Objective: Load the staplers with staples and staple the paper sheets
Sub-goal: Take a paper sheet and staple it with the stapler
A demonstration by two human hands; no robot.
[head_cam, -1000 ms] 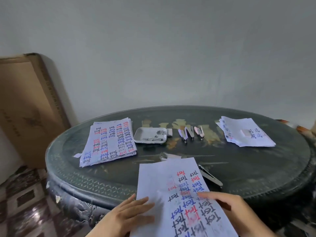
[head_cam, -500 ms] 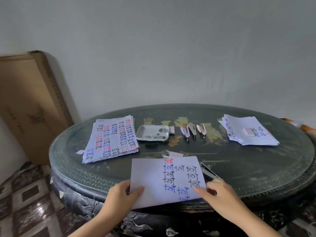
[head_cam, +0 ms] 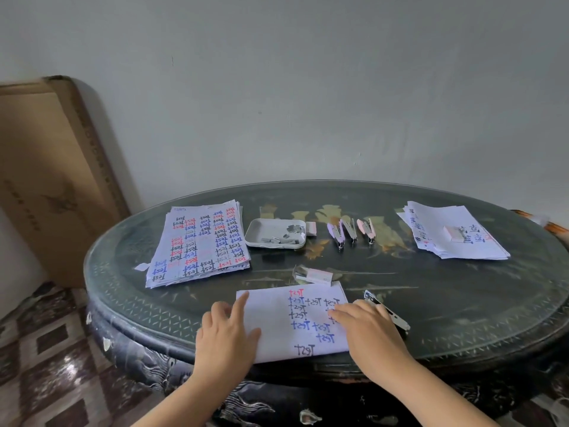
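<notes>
Both hands lie flat and open on a folded sheet [head_cam: 295, 322] at the near edge of the round table [head_cam: 462, 303], gripping nothing; the left hand [head_cam: 226, 334] presses its left edge, the right hand [head_cam: 368, 329] its right edge; an opened stapler [head_cam: 389, 312] lies just beside the right hand; a staple box [head_cam: 314, 276] sits just beyond the sheet; three staplers [head_cam: 351, 231] and a tray of staples [head_cam: 275, 233] lie farther ahead; paper stacks lie far left [head_cam: 200, 245] and far right [head_cam: 452, 232]
</notes>
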